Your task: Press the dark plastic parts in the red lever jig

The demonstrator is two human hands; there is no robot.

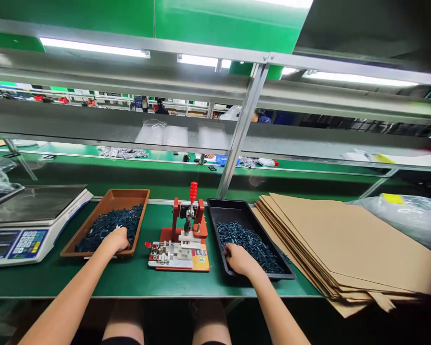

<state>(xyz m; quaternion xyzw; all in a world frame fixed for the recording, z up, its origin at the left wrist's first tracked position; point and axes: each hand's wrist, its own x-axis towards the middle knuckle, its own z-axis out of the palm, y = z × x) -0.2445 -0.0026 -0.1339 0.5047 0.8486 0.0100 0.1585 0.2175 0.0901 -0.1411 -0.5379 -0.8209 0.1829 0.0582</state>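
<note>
My left hand is over the near right corner of a brown tray, its fingers curled down among small dark blue-black plastic parts. What it pinches, if anything, is hidden. At the near left side of a black tray, my right hand has its fingers bent inward beside similar dark slim parts. Whatever may be in those fingers cannot be made out. Between the trays stands a toggle clamp fixture with a red upright handle and a metal slide at its base.
A weighing scale stands at the left. Stacked brown cardboard sheets lie at the right, with a plastic-wrapped bundle behind. A slanting metal post and a shelf with clear bags rise behind the green bench.
</note>
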